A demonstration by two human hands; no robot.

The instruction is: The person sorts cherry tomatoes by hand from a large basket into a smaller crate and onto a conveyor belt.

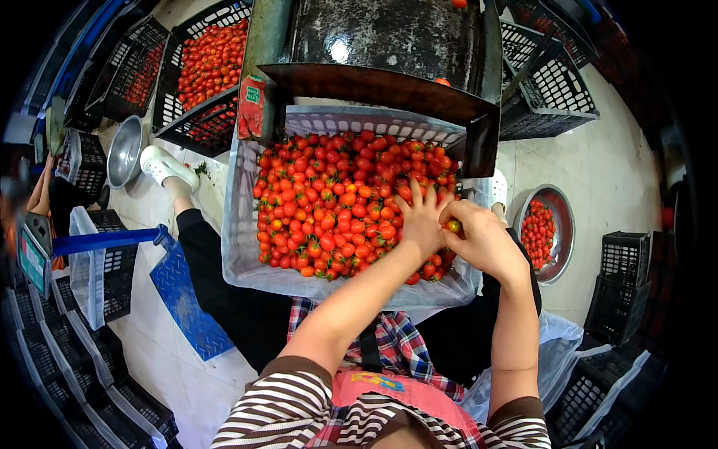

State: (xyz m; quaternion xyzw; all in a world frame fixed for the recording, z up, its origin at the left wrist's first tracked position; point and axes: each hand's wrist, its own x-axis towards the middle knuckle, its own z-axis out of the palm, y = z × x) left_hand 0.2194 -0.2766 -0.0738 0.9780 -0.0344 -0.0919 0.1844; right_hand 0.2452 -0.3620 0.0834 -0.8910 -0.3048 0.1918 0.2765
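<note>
Right grip: thumb and forefinger pinched together on a yellow-green tomato, little of which shows; its remaining fingers curl out of sight. Left grip: just beside it, back of the hand up, fingers spread apart over the red tomatoes; cannot make out whether anything lies under the palm. Both hands work by the right edge of the lined crate, about midway between its far and near edges, with the pinched tomato above the heap. Red fruit fills most of the crate, some with green stems, a few more orange; lower layers and crate floor hidden. Far-right corner covered by a dark metal chute, its upper end cut off by the frame. Near edge of the crate lies over the person's lap, legs partly hidden. Beyond the left edge: white clog, steel bowl, blue ridged plate. Off the far-left corner, a black crate of tomatoes. Beyond the right edge, a second bowl holding tomatoes. Far left, another person's arm, blurred, mostly lost in the dark rim.
</note>
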